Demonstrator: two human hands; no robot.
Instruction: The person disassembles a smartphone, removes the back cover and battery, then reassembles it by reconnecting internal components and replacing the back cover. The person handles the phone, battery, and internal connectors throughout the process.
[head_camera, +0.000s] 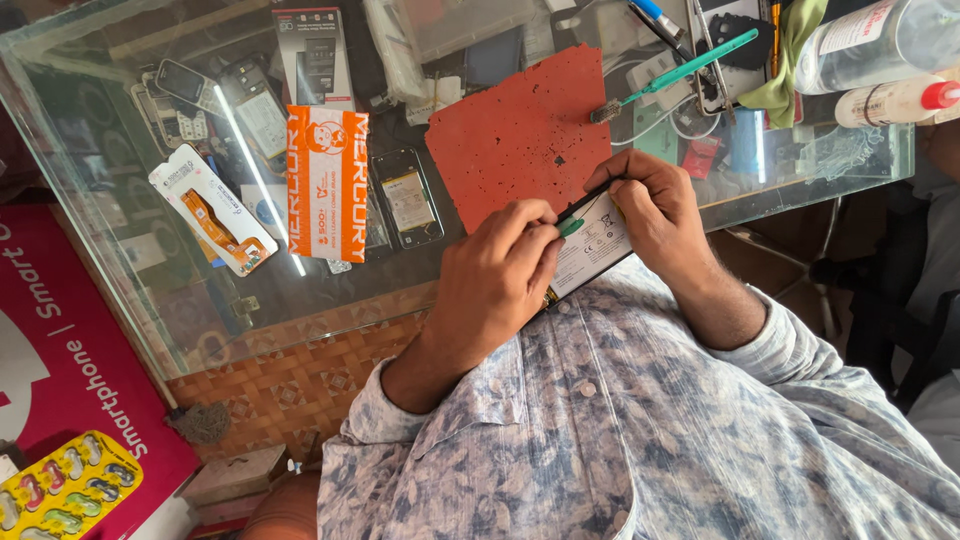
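Observation:
An opened phone (597, 243), its white-labelled battery facing up, is held close to my chest at the edge of a glass counter (150, 290). My left hand (490, 285) pinches a small green pick (571, 227) against the phone's left side. My right hand (655, 210) grips the phone's upper right edge, fingers curled over a thin black rim. The lower end of the phone is hidden behind my left hand and my patterned shirt.
A red-orange mat (520, 130) lies on the glass beyond the phone. An orange packet (328, 180), a green-handled brush (690, 68), two bottles (895, 100) and several phones (408, 200) lie around it. A pink sign (60, 350) and a yellow blister tray (65, 490) sit at the lower left.

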